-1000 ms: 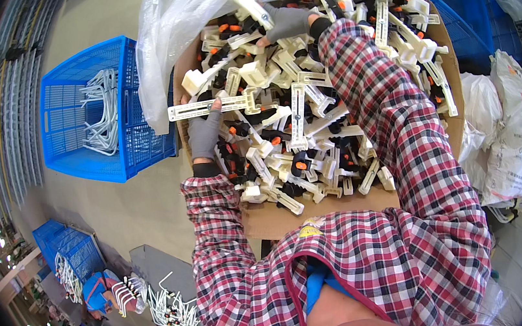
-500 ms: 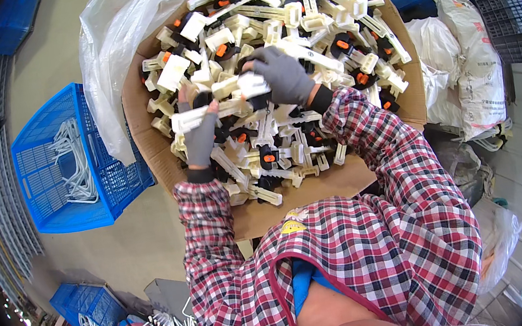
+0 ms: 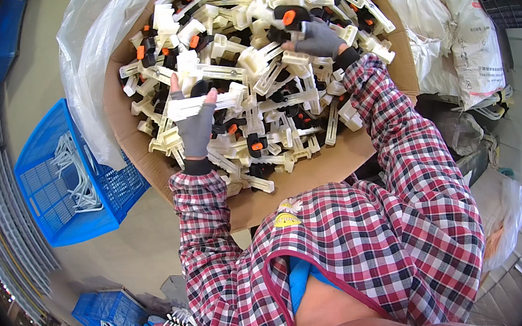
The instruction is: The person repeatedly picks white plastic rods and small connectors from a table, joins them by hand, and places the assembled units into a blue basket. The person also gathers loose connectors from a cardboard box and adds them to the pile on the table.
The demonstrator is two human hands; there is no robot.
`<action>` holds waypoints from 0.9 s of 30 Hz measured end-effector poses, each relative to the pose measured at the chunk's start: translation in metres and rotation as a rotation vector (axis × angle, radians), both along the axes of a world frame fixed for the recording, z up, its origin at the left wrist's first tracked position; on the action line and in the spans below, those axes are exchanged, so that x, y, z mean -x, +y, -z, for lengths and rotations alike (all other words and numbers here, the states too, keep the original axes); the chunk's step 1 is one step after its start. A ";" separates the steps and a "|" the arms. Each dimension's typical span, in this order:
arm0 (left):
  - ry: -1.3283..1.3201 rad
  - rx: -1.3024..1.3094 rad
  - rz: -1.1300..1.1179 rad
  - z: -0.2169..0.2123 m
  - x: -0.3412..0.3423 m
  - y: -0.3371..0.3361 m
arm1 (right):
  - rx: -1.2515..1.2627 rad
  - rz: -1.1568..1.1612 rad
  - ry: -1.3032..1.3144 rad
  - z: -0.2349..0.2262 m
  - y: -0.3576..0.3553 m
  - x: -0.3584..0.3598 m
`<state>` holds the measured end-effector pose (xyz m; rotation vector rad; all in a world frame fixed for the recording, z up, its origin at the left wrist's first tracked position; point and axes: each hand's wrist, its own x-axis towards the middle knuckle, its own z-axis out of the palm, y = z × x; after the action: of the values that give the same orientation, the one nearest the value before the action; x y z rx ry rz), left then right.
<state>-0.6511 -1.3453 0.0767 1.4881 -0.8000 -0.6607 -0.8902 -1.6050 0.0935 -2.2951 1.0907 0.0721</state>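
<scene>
A pile of white plastic clamp-like parts [image 3: 289, 99], many with black pieces and orange tabs, fills a large cardboard box [image 3: 130, 130]. Over the pile's left side, my left hand [image 3: 195, 127], in a grey glove with bare fingertips, is closed around a long white plastic piece [image 3: 227, 97]. Farther right and deeper into the box is my right hand [image 3: 319, 41], gloved the same way. Its fingers are bent around a black plastic part with an orange tab [image 3: 291, 17]; the grip itself is partly hidden and slightly blurred.
Left of the box, a blue plastic crate [image 3: 80, 231] holds white bent rods. Clear plastic sheeting [image 3: 84, 74] hangs over the box's left side. White sacks [image 3: 474, 39] stand at the right. Another blue crate [image 3: 106, 312] is at the lower left.
My right hand has moved away from the left, up and to the right, and now has the black part with the orange tab. My left hand keeps hold of the white piece.
</scene>
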 end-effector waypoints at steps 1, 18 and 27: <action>-0.117 -0.026 0.008 0.000 0.009 0.004 | -0.023 -0.085 0.028 -0.004 0.005 0.000; 0.003 -0.263 -0.027 -0.022 -0.096 0.014 | -0.150 -0.043 -0.782 0.013 0.101 -0.015; 0.144 -0.767 0.489 0.010 -0.136 0.011 | -0.316 -0.202 -0.138 0.027 0.060 -0.071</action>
<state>-0.5150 -1.3342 0.0663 1.9007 -0.8477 -1.5525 -0.8188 -1.5446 0.0662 -2.0815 0.7186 0.1521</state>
